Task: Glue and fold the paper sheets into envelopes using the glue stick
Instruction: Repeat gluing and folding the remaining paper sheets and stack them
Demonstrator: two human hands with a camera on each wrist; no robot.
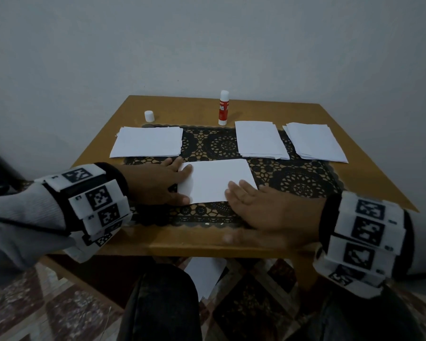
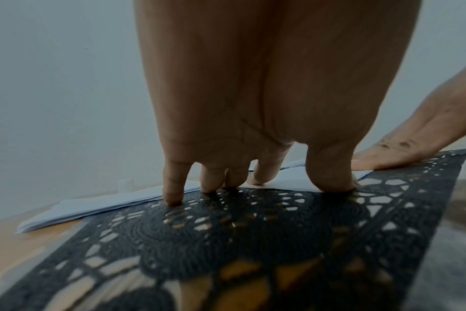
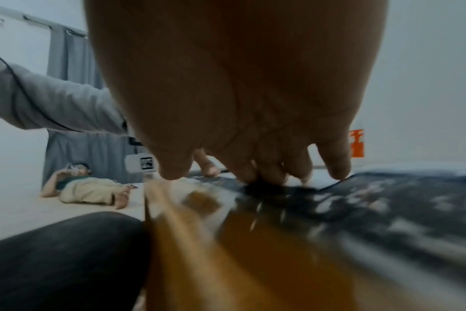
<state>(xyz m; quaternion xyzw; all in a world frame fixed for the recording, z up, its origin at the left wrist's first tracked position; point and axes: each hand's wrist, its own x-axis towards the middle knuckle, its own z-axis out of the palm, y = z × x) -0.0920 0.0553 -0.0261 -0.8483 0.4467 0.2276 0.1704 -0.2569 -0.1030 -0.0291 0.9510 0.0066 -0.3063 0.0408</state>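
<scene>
A folded white sheet lies on the black lace mat in the middle of the table. My left hand lies flat, its straight fingers pressing the sheet's left edge; in the left wrist view its fingertips touch the mat and the sheet. My right hand rests flat over the sheet's near right corner, fingers straight. The red and white glue stick stands upright at the back of the table. Its white cap stands apart to the left.
A stack of white sheets lies at the back left of the wooden table; two more stacks lie at the back right. More paper lies on the floor under the table. A person lies on the floor to my left.
</scene>
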